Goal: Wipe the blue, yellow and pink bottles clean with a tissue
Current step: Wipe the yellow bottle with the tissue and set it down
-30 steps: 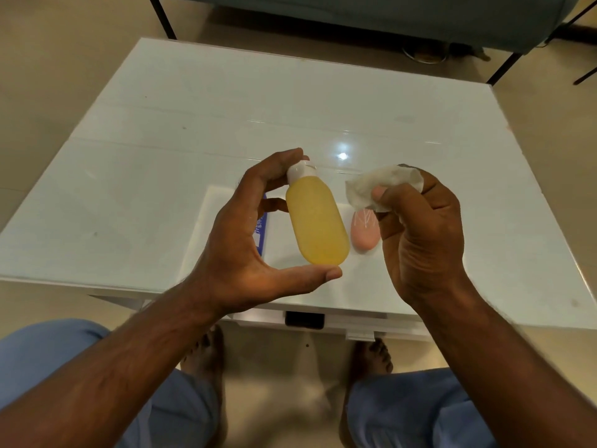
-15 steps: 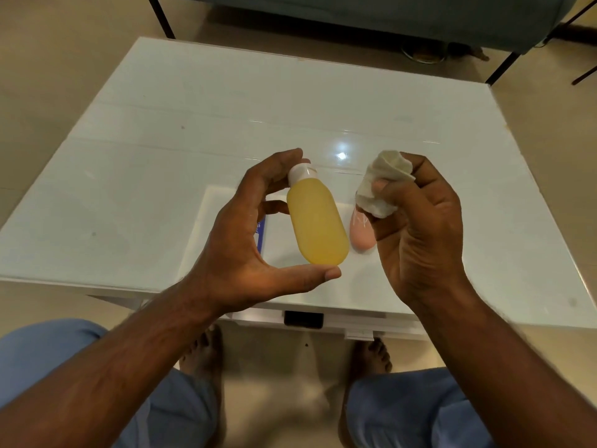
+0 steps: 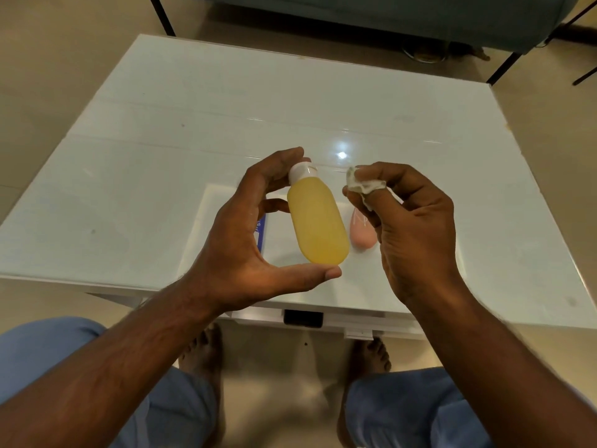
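My left hand (image 3: pixel 245 234) holds the yellow bottle (image 3: pixel 316 221) upright above the table, index finger on its white cap and thumb under its base. Just right of the bottle, my right hand (image 3: pixel 416 227) pinches a crumpled white tissue (image 3: pixel 361 185) between its fingertips, apart from the bottle. The pink bottle (image 3: pixel 360 234) lies on the table, partly hidden behind my right hand. Only a sliver of the blue bottle (image 3: pixel 261 232) shows past my left palm.
The bottles rest on a white sheet (image 3: pixel 206 240) on the glossy white table (image 3: pixel 161 156). A dark sofa with black legs (image 3: pixel 387 17) stands beyond the far edge. My knees and bare feet are below the table's front edge.
My right hand has bunched the tissue into a smaller wad and lowered it slightly beside the bottle's cap. My left hand keeps the yellow bottle almost still.
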`<state>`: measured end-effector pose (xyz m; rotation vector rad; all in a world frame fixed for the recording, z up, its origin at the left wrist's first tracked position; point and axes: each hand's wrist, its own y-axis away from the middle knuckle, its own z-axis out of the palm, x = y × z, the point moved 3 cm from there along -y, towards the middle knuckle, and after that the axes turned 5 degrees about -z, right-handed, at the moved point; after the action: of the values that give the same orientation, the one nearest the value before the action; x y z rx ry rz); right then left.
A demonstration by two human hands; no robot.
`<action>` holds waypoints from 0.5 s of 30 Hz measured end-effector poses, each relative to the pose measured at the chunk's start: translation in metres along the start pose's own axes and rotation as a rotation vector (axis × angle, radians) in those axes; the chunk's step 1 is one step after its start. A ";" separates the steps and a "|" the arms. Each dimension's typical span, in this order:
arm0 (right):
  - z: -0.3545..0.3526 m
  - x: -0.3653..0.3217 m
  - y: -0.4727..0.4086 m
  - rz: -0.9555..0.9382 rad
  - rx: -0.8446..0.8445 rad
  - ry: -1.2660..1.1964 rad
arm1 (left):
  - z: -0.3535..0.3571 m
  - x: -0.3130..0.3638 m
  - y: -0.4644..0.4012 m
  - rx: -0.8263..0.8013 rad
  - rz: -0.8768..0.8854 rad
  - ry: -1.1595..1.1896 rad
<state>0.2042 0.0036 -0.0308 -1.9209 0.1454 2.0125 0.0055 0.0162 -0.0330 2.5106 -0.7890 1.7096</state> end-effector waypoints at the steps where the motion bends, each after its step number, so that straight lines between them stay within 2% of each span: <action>1: -0.001 0.002 0.000 0.007 0.003 0.003 | 0.000 0.000 0.000 -0.001 -0.003 -0.001; 6: 0.001 -0.001 -0.001 0.010 0.011 -0.073 | 0.001 0.000 0.000 -0.008 -0.006 -0.009; 9: 0.001 -0.002 0.002 -0.044 -0.019 0.019 | 0.001 0.000 0.000 -0.014 -0.014 -0.014; 15: 0.005 0.000 0.006 -0.114 -0.198 0.143 | 0.003 0.000 0.000 -0.027 -0.013 -0.030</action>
<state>0.1974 -0.0001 -0.0310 -2.1425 -0.1301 1.8755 0.0076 0.0154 -0.0344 2.5239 -0.7908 1.6504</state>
